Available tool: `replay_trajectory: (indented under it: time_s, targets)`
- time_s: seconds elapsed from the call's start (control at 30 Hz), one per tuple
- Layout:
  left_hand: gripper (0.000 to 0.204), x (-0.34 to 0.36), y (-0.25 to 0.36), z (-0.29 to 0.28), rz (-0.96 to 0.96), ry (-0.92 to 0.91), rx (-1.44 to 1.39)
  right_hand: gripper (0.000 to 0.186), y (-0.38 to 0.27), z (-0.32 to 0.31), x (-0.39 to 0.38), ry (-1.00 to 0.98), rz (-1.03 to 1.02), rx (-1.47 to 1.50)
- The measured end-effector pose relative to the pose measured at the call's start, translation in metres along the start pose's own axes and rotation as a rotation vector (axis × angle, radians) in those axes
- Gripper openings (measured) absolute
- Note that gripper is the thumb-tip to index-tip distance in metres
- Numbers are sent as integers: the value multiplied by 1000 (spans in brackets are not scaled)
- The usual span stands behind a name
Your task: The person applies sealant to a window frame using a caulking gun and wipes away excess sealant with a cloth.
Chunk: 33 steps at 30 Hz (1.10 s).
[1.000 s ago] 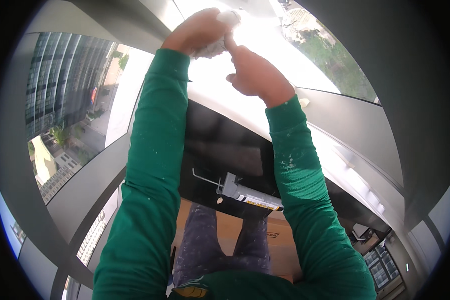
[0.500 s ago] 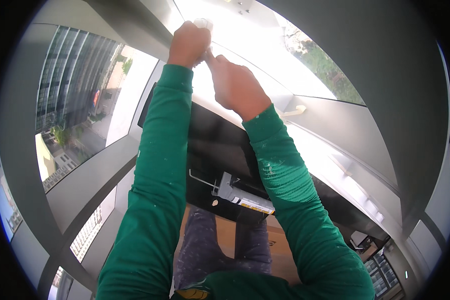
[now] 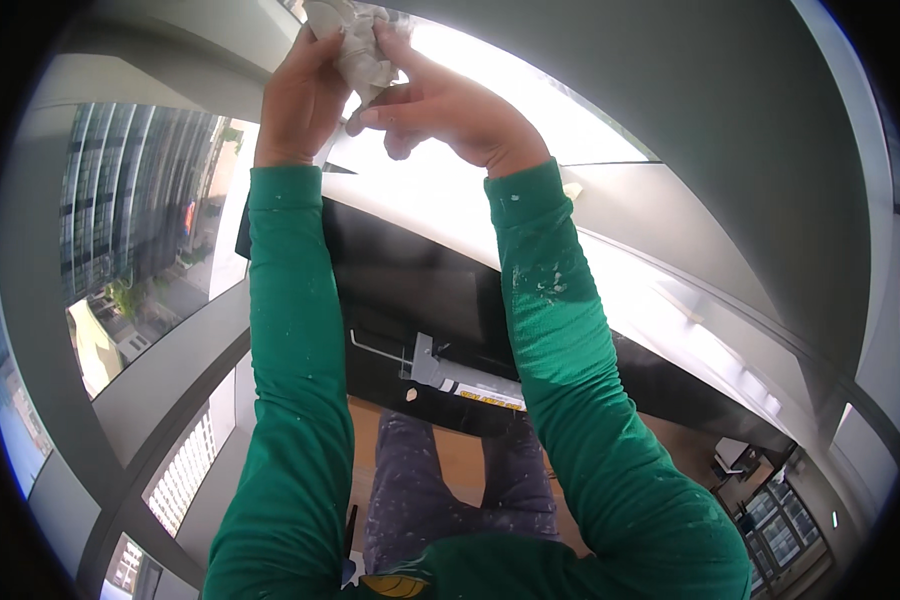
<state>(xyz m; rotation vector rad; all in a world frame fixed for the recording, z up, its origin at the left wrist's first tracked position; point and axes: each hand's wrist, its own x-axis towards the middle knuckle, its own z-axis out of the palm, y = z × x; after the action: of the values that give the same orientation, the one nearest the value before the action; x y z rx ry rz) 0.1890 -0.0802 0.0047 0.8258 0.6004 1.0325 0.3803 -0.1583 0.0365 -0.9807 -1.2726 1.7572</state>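
Up at the top of the view, both my arms reach forward to a crumpled whitish tissue [image 3: 365, 62]. My left hand [image 3: 306, 100] is closed on its left side, with the thumb pressed against it. On the other side, the thumb of my right hand [image 3: 455, 112] presses the tissue, and its bent fingers touch the lower end. Below my hands, between my forearms, a caulking gun [image 3: 478, 384] with a grey and white cartridge lies on a black surface [image 3: 410, 285]. My right sleeve hides part of the gun's far end.
Beside the gun lies a small beige lump [image 3: 411, 395]. Bright window glass [image 3: 490, 90] is ahead, in a grey frame [image 3: 670, 220]. Through the left window [image 3: 140, 200] a tall building shows. A brown floor [image 3: 460, 460] lies below my legs.
My hands have shifted left and turned, so the crumpled tissue now shows plainly. The fingers of my right hand have spread around it. The caulking gun appears slightly further left as the view moves.
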Motion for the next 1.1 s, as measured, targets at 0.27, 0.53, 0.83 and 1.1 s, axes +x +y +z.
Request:
replay_trajectory:
  time_s: [0.27, 0.53, 0.83, 1.1]
  targets:
    - [25, -10, 7, 21, 169, 355, 287, 100, -3, 31, 18, -142, 137, 385]
    - [9, 5, -16, -19, -84, 366, 661, 80, 37, 39, 22, 274, 60, -911]
    - [25, 11, -45, -71, 117, 84, 1555, 64, 33, 75, 25, 279, 388, -1216]
    - [23, 20, -27, -70, -122, 374, 738, 94, 47, 65, 29, 283, 198, -931]
